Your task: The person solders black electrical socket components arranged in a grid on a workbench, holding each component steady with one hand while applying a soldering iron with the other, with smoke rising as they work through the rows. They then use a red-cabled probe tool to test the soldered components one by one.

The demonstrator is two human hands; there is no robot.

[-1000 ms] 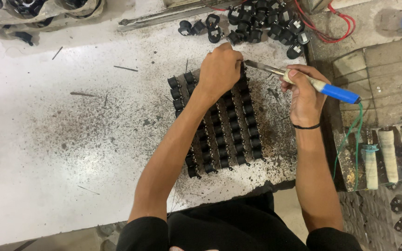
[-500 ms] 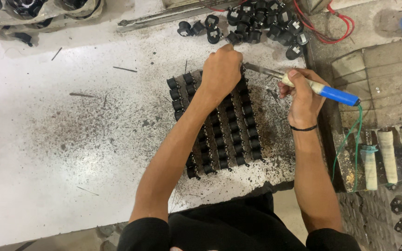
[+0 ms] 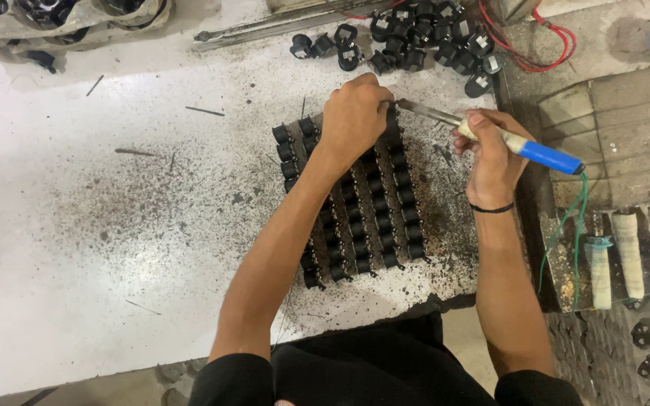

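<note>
fingers of my right hand [image 3: 490, 154] grip the soldering iron [image 3: 505, 140]; my left hand [image 3: 353, 114] pinches something i can't make out on the rack of black parts [image 3: 362, 210]. soldering the top row, i judge; next needs a steady tip.

No packages, labels, signs, screens visible

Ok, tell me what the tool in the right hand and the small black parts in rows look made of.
Tool in the right hand: bare grey metal shaft, dull; blue grip looks plastic, with a pale, tape-like wrap ahead of it. Black parts under the left hand: probably moulded plastic, matt with slight sheen; too small to be sure.
</note>
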